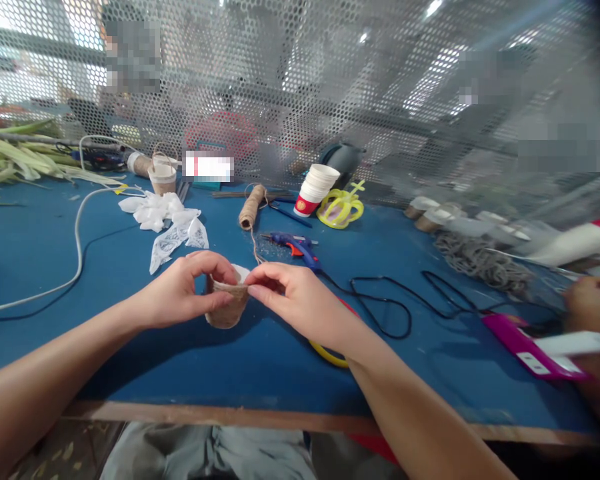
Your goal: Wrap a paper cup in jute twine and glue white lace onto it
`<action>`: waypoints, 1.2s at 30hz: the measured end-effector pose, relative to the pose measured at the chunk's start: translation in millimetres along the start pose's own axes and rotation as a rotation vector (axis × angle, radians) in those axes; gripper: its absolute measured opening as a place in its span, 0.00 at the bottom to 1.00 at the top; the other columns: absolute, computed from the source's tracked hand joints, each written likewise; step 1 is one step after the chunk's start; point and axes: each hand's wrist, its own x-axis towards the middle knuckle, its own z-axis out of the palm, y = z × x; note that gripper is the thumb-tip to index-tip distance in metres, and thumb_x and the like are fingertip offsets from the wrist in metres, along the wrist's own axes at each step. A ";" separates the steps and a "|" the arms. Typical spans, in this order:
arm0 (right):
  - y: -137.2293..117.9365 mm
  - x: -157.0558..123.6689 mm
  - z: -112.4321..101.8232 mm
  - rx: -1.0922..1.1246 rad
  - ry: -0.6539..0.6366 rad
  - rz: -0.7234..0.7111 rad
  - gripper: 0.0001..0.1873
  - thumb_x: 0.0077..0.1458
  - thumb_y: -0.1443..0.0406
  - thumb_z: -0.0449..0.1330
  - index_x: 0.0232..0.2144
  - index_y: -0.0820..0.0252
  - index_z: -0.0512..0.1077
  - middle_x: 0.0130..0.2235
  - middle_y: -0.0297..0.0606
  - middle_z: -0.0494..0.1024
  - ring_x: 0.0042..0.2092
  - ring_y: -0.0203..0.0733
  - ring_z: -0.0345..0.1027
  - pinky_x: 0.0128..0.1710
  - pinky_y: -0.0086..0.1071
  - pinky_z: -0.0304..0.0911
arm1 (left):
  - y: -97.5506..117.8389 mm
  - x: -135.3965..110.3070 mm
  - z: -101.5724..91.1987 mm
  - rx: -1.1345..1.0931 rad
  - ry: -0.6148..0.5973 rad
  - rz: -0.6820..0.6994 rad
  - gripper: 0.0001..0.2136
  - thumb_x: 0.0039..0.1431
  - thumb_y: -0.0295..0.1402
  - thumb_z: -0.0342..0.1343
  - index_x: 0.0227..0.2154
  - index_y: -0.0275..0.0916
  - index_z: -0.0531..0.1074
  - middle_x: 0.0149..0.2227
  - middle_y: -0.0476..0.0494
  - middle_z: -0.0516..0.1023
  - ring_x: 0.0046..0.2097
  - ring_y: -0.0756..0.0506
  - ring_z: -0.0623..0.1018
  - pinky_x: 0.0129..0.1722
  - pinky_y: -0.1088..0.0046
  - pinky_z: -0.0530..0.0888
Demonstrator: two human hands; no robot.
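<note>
A small paper cup [227,315] wrapped in brown twine is held above the table, its white inside showing at the top. My left hand [187,288] grips its left side, fingers over the rim and thumb on the outer wall. At the rim's right edge, my right hand [295,290] is closed in a pinch on jute twine; the exact pinch point is partly hidden by the fingers. That strand leads back to a twine roll [253,207] lying beyond the cup. A blue hot glue gun [296,248] rests just past my right hand.
Stacked paper cups [316,190] stand near a yellow crown-shaped frame [340,208]. White lacy pieces [165,217] lie left of the roll. Black cable [380,280] loops rightward to a purple power strip [533,350]. Another person's hand [593,303] is at the right. Perforated metal mesh [280,87] stands behind.
</note>
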 end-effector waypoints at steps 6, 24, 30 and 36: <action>-7.8 -0.1 2.2 0.013 0.003 -0.019 0.07 0.54 0.71 0.55 0.32 0.60 0.73 0.31 0.33 0.76 0.33 0.35 0.68 0.34 0.29 0.61 | 6.2 -0.5 2.8 0.135 0.059 0.074 0.05 0.51 0.33 0.57 0.29 0.38 0.69 0.34 0.43 0.76 0.44 0.42 0.72 0.46 0.62 0.66; -9.8 -3.3 1.2 0.070 0.056 0.054 0.12 0.50 0.71 0.58 0.39 0.60 0.72 0.30 0.34 0.74 0.28 0.32 0.66 0.28 0.27 0.63 | 3.5 -1.1 -1.8 -0.250 0.007 -0.078 0.05 0.55 0.31 0.53 0.25 0.38 0.66 0.32 0.45 0.71 0.50 0.42 0.68 0.49 0.66 0.63; -8.7 -3.8 2.4 0.059 0.056 0.000 0.11 0.50 0.68 0.59 0.39 0.60 0.73 0.30 0.34 0.73 0.29 0.33 0.65 0.29 0.28 0.63 | 1.6 0.1 -0.7 -0.293 0.009 -0.075 0.05 0.54 0.31 0.54 0.25 0.38 0.68 0.33 0.44 0.72 0.51 0.41 0.67 0.49 0.65 0.63; -8.3 -2.7 7.6 0.017 0.077 -0.032 0.07 0.52 0.66 0.59 0.35 0.59 0.74 0.30 0.34 0.74 0.29 0.33 0.65 0.31 0.28 0.61 | 1.6 -0.3 -0.2 -0.265 -0.021 -0.031 0.05 0.54 0.29 0.54 0.24 0.38 0.68 0.33 0.44 0.72 0.52 0.41 0.67 0.51 0.64 0.62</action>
